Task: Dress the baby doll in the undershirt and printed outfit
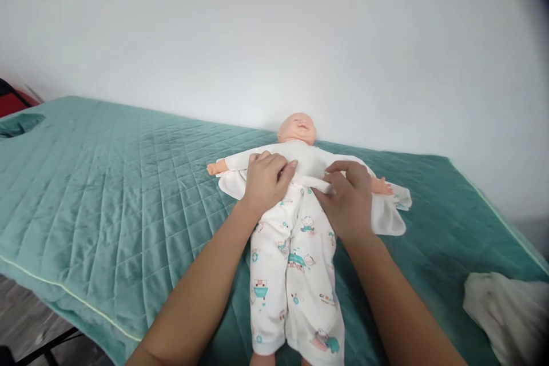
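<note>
A baby doll point(297, 128) lies on its back, arms spread, its head by the wall. It wears white printed pants point(304, 257) and a white top point(300, 154). An opened white garment point(388, 214) spreads beneath its arms on both sides. My left hand point(268, 180) is closed at the left side of the doll's waist, fingers curled over the pants' waistband. My right hand point(348, 194) pinches the waistband point(315, 183) at the right side, where its edge is folded over. The doll's feet are cut off by the lower edge of the view.
A green quilted cover point(128, 183) spreads over the bed under the doll. White cloth point(506, 311) lies crumpled at the lower right. Behind the bed stands a white wall point(214, 51). A hole point(21, 124) shows in the cover at the far left.
</note>
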Demonstrator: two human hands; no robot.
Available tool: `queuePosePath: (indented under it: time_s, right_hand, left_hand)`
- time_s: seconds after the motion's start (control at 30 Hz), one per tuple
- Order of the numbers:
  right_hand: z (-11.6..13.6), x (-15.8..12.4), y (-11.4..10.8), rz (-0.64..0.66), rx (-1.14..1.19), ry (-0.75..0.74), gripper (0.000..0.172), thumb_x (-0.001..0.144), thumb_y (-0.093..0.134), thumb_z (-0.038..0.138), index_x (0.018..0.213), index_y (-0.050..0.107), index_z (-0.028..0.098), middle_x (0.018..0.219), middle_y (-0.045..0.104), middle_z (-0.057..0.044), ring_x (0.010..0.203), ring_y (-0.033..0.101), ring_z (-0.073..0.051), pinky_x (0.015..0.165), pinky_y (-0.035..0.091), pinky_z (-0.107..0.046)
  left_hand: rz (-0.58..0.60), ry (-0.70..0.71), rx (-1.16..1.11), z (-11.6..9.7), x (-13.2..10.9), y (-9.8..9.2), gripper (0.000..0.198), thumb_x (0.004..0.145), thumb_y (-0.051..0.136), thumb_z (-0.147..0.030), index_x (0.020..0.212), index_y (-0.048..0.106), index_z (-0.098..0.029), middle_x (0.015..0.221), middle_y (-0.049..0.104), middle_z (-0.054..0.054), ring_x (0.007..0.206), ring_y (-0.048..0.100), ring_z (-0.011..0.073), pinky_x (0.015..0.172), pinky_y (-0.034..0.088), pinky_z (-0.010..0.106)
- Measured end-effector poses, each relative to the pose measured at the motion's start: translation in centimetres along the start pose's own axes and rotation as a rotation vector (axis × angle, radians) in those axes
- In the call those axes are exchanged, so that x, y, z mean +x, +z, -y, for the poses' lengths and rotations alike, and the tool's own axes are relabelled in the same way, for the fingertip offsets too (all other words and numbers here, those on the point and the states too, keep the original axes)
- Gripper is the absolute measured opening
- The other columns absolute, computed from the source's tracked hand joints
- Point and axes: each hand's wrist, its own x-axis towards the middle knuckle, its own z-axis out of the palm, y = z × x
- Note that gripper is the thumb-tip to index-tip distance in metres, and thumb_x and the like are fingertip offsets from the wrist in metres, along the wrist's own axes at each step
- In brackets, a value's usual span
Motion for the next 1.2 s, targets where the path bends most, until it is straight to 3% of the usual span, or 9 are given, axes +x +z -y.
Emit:
queuePosePath:
  time_s: [0.23,0.57,0.77,0.9,1.03,1.2]
  right_hand:
    - [0.4,-3.2,-1.6,-0.041,-0.069,-0.110,0.012,0.082,0.064,0.018,0.076,0.055,0.024,0.087,0.062,-0.006,0.086,0.056,-0.025,0.079,0.044,-0.042]
    - [1.4,-6.0,-2.9,0.009,0.001,-0.073,0.018,0.088,0.066,0.021,0.075,0.053,0.024,0.071,0.057,-0.002,0.075,0.053,-0.022,0.073,0.042,-0.037]
    - [2.9,-7.1,-3.5,0.068,0.167,0.072,0.022,0.083,0.060,0.016,0.068,0.046,0.023,0.063,0.049,0.002,0.064,0.051,-0.017,0.061,0.038,-0.030]
    - [3.8,-8.1,-4.0,0.153,0.179,0.131,0.017,0.085,0.059,0.022,0.071,0.050,0.023,0.066,0.053,0.001,0.066,0.055,-0.018,0.062,0.040,-0.030]
    - [4.0,-8.6,-4.1,0.302,0.272,0.321,0.008,0.087,0.059,0.029,0.082,0.059,0.022,0.075,0.062,-0.001,0.070,0.058,-0.019,0.065,0.041,-0.031]
    - [3.3,-8.3,-3.9,0.382,0.414,0.445,0.028,0.091,0.059,0.047,0.078,0.056,0.023,0.077,0.059,0.000,0.074,0.055,-0.020,0.067,0.041,-0.033]
  left_hand:
    - [-0.021,-0.055,0.077,1.0,-1.0,0.7,0.051,0.105,0.033,-0.038,0.061,0.052,-0.021,0.066,0.065,0.003,0.074,0.059,0.0180,0.078,0.034,0.037]
    - [-0.059,-0.089,0.113,1.4,-2.0,0.9,0.047,0.104,0.036,-0.033,0.064,0.057,-0.020,0.070,0.069,0.004,0.078,0.063,0.0177,0.077,0.032,0.036]
    - [-0.197,-0.065,0.076,1.9,-2.4,1.7,0.048,0.103,0.039,-0.031,0.058,0.053,-0.020,0.063,0.067,0.003,0.069,0.061,0.0171,0.073,0.030,0.037]
    - [-0.221,-0.066,0.043,2.3,-2.7,2.0,0.048,0.102,0.041,-0.030,0.057,0.051,-0.020,0.060,0.065,0.003,0.066,0.059,0.0170,0.071,0.028,0.036]
    - [-0.226,-0.094,-0.004,2.6,-2.7,2.2,0.048,0.102,0.041,-0.031,0.056,0.048,-0.020,0.059,0.062,0.003,0.064,0.056,0.0164,0.070,0.028,0.035]
    - [-0.230,-0.144,-0.169,2.5,-2.7,2.0,0.049,0.101,0.042,-0.031,0.053,0.038,-0.021,0.054,0.052,0.000,0.059,0.046,0.0148,0.067,0.028,0.033]
